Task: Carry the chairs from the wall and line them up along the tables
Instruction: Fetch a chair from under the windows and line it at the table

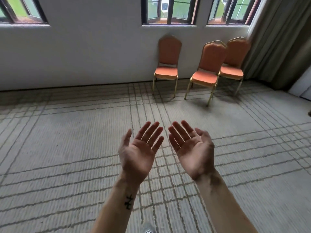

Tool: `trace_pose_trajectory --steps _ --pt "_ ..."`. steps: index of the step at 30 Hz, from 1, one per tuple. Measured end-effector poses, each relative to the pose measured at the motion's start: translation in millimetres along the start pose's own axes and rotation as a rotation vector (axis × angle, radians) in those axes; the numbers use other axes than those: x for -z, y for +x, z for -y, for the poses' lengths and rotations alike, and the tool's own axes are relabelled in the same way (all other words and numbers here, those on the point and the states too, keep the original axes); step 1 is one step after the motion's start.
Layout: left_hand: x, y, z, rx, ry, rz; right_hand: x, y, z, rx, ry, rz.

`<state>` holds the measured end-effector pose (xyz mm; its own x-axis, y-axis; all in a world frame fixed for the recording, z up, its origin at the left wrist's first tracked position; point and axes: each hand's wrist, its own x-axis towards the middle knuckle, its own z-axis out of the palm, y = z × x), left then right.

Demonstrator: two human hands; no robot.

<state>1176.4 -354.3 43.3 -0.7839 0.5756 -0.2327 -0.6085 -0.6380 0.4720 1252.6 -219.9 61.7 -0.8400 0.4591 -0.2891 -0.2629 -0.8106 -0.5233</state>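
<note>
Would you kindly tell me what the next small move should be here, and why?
Probably step forward toward the middle orange padded chair with a gold metal frame and reach for its backrest. The left hand and right hand are both open, palms up and empty, well short of it. That chair stands a little out from the white wall, so it looks closest to the hands.

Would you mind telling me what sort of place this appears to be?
Probably a hotel banquet or function room: orange gold-framed chairs along the wall, grid-patterned carpet, and heavy curtains by the windows.
</note>
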Motion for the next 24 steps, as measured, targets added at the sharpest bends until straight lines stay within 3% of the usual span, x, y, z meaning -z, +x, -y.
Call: trace_pose_trajectory --steps 10,20,24 --pt "-25.5 234.2 -91.6 0.059 -0.031 -0.003 -72.5 237.8 9.0 0.003 0.005 0.038" --pt "-44.0 512.3 -173.4 -0.039 0.013 -0.068 -156.4 539.6 26.1 -0.062 0.033 0.059" --pt "-44.8 572.9 -212.2 -0.036 0.013 -0.098 -194.4 613.8 23.6 -0.117 0.019 0.064"
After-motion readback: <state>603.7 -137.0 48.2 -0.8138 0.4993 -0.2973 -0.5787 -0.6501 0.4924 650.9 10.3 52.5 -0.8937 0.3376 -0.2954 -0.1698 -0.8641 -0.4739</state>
